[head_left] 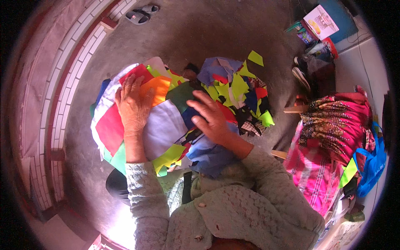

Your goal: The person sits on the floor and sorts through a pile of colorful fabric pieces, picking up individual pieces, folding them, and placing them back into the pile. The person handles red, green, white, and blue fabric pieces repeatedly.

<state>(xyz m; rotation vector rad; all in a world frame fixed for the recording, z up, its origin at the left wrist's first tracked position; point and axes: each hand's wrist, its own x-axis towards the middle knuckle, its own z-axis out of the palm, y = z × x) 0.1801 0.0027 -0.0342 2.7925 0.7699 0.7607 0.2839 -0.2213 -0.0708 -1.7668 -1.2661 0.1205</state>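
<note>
A patchwork of cloth pieces lies spread before me. My left hand (135,102) rests flat on it, fingers stretched out, over a red piece (111,129) and beside an orange piece (156,91). White cloth (166,121) runs between my hands, with a dark green piece (180,96) just beyond it. Fingers apart, my right hand (213,121) hovers over or touches the patchwork's right side near blue cloth (214,154); contact cannot be told. A yellow-green scrap (168,157) lies close to my left wrist. Neither hand visibly grips anything.
Loose scraps in yellow-green (239,87), red and dark colours are heaped at the far right of the patchwork. Pink and red fabric (321,146) covers something at right, beside a blue bag (371,162). Shoes (301,77) stand beyond it; sandals (141,14) lie far left.
</note>
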